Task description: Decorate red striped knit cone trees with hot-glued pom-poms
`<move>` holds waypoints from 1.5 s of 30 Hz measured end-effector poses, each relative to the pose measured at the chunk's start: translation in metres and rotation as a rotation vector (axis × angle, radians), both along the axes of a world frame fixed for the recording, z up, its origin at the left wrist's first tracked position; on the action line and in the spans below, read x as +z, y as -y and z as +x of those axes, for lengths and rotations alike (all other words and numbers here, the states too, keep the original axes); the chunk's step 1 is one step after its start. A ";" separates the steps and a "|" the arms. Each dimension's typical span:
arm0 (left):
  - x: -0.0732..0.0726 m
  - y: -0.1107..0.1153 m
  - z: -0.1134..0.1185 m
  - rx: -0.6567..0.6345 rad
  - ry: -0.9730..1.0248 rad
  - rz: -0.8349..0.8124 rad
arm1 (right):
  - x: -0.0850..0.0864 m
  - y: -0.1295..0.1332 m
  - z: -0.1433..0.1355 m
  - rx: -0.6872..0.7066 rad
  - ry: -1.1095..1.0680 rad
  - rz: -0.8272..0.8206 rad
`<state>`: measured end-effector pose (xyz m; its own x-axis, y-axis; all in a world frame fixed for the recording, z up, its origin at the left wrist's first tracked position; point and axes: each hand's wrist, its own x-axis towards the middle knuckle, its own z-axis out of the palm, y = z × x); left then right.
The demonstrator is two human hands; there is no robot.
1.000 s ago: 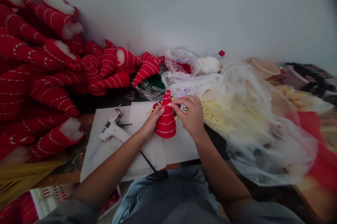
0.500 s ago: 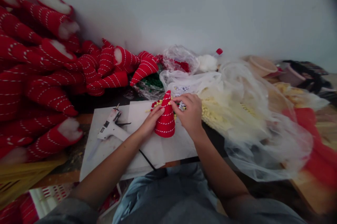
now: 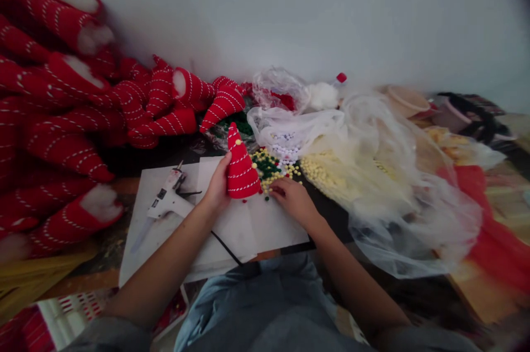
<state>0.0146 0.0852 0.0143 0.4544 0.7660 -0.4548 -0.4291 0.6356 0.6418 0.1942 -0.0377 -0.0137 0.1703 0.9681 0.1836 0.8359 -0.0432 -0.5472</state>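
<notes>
My left hand (image 3: 219, 184) is closed around the side of a red cone-shaped hat (image 3: 242, 178) with rows of white dashed stitching, its tip pointing up. Small yellow pompoms (image 3: 238, 142) sit on the hat's surface. Down at the near edge of a heap of small pompoms (image 3: 267, 167), in yellow, green, white and red, is my right hand (image 3: 292, 197). Its fingers are curled together at the heap; whatever lies between the fingertips is too small to make out. A white glue gun (image 3: 171, 200) rests on the paper, left of my left hand.
White paper sheets (image 3: 281, 225) cover the table in front of me. Many stuffed red striped cones (image 3: 74, 131) are piled at left. Clear plastic bags, one with yellow pompoms (image 3: 327, 172), spread to the right. Pinkish tubs (image 3: 406, 101) stand farther back, against a pale wall.
My left hand has moved slightly left with the hat, now showing its pompoms. My right hand has left the hat and dropped to the pompom heap. The view has shifted a little.
</notes>
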 end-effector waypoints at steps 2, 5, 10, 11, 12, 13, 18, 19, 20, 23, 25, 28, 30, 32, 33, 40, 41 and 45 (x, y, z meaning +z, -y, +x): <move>-0.002 0.000 0.001 0.002 0.005 0.024 | 0.002 0.003 -0.001 0.004 0.022 -0.008; -0.005 0.003 0.002 0.008 0.004 0.095 | 0.019 0.004 -0.002 -0.028 0.044 0.085; -0.006 0.008 0.005 -0.047 0.003 0.195 | 0.060 -0.002 -0.027 -0.051 0.106 0.500; -0.006 0.009 0.005 -0.050 0.013 0.215 | 0.065 -0.005 -0.034 -0.023 0.127 0.527; -0.006 0.010 0.006 -0.051 0.023 0.234 | 0.068 -0.008 -0.041 0.008 0.149 0.535; -0.007 0.011 0.006 -0.047 0.033 0.248 | 0.070 -0.010 -0.047 0.033 0.172 0.530; -0.007 0.013 0.007 -0.044 0.048 0.260 | 0.064 -0.017 -0.057 0.039 0.272 0.462; -0.007 0.013 0.007 -0.048 0.048 0.258 | 0.063 -0.017 -0.057 0.035 0.273 0.459; -0.007 0.013 0.007 -0.051 0.048 0.257 | 0.063 -0.016 -0.056 0.032 0.266 0.465; -0.008 0.014 0.007 -0.061 0.049 0.260 | 0.064 -0.015 -0.055 0.018 0.241 0.492; -0.008 0.014 0.007 -0.069 0.048 0.267 | 0.064 -0.015 -0.055 0.014 0.233 0.488; -0.009 0.013 0.007 -0.061 0.048 0.278 | 0.063 -0.017 -0.056 0.020 0.225 0.458; -0.009 0.013 0.007 -0.057 0.048 0.283 | 0.060 -0.018 -0.057 0.031 0.210 0.452; -0.010 0.012 0.007 -0.056 0.046 0.275 | 0.056 -0.018 -0.057 0.029 0.198 0.468; -0.011 0.012 0.007 -0.057 0.043 0.266 | 0.054 -0.019 -0.058 0.021 0.200 0.475; -0.009 0.013 0.006 -0.067 0.009 0.204 | 0.056 -0.017 -0.047 0.005 0.118 0.531; -0.009 0.012 0.006 -0.059 0.002 0.175 | 0.057 -0.016 -0.038 -0.013 0.086 0.546; -0.007 0.006 0.003 -0.021 0.032 0.047 | 0.047 -0.012 0.013 -0.211 0.108 0.296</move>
